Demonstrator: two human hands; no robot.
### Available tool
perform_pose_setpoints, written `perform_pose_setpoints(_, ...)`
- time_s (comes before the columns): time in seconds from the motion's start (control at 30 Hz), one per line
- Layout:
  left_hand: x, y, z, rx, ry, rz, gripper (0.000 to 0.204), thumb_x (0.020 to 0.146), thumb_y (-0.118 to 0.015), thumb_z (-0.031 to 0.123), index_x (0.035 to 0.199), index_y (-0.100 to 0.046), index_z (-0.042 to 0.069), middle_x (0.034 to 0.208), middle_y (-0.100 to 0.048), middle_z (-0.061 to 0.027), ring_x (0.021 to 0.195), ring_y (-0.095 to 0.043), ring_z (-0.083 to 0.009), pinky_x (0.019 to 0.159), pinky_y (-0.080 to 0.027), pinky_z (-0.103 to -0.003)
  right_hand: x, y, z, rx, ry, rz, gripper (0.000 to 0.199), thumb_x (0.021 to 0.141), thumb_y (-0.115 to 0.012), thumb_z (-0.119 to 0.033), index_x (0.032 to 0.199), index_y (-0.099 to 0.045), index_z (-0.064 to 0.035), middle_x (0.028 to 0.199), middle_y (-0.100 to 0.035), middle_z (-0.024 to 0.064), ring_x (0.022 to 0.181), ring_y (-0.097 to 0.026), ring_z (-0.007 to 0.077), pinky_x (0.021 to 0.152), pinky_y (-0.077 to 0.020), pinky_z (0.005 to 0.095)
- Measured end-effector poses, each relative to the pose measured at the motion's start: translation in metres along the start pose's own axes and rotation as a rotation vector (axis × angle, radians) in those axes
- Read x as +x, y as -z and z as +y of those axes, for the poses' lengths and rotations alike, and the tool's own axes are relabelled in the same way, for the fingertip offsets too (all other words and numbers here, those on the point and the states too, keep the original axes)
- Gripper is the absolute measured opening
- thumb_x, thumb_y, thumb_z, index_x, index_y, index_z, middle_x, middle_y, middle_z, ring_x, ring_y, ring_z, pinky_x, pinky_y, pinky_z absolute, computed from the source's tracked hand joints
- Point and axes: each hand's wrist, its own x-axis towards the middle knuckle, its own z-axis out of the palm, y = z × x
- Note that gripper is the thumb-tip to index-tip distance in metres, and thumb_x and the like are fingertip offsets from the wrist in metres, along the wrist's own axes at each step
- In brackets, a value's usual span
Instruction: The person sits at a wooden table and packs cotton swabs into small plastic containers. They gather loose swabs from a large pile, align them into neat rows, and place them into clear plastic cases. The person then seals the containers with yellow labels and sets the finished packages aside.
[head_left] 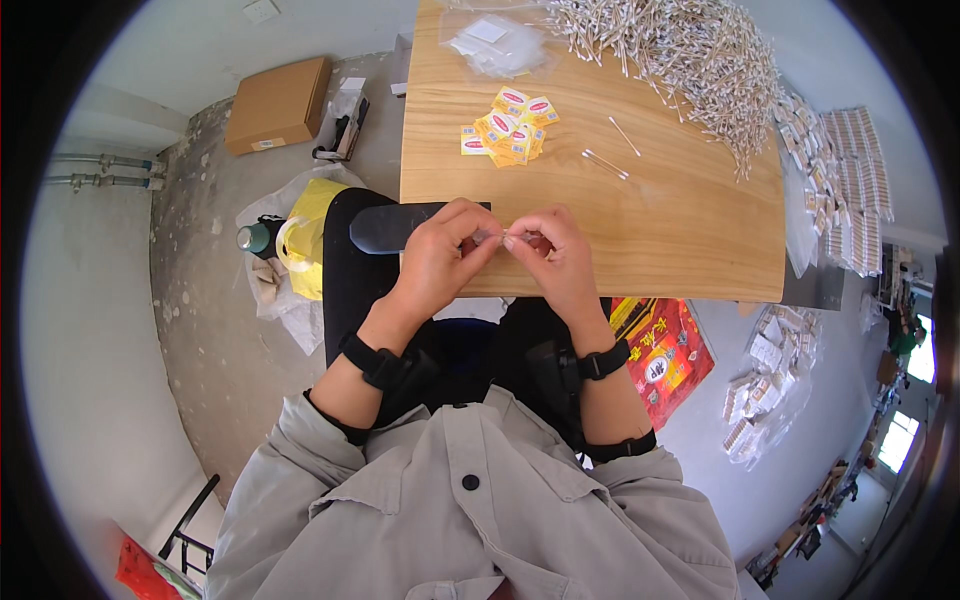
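My left hand (447, 248) and my right hand (558, 258) meet over the near edge of the wooden table (680, 230). Thumb and fingers of each are pinched together, tip to tip. A small pale bit shows between them, too small and covered to name. Beyond my hands lies a loose stack of yellow and white printed cards (508, 128). To its right are a single cotton swab (624, 136) and a few more swabs (606, 165) side by side. Clear plastic bags (497, 46) lie at the far left of the tabletop.
A large heap of cotton swabs (690, 60) covers the table's far right. Packed bundles (855, 190) stand past the right edge; bagged packs (770, 370) lie lower. Left on the floor are a cardboard box (280, 105), a yellow bag (310, 240) and a green-topped bottle (252, 238).
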Motion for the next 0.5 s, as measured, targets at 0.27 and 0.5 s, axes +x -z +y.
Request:
perform_pose_setpoints(0.27,-0.009,-0.011,-0.01,-0.322,0.334,0.042,0.012,0.091,-0.067,0.009,0.101,-0.063,0.004,0.09,-0.062,0.0009,0.07,-0.052,-0.0031,0.058,-0.042,-0.019,-0.005,0.001,0.002,0.08,-0.083,-0.007,0.016,0.085,-0.071,-0.007,0.099,-0.066,-0.0035,0.092,-0.057,0.0034,0.073,-0.053,0.0087,0.063,-0.044,0.0221)
perform_pose_setpoints(0.5,-0.013,-0.024,-0.013,-0.695,0.499,0.065,0.021,0.095,-0.065,0.025,0.102,-0.062,0.005,0.087,-0.063,0.0003,0.068,-0.053,-0.004,0.061,-0.043,-0.02,-0.012,-0.019,0.016,0.459,-0.479,0.044,0.021,0.096,-0.062,-0.02,0.105,-0.064,-0.001,0.097,-0.058,0.004,0.071,-0.062,0.0083,0.054,-0.0445,0.022)
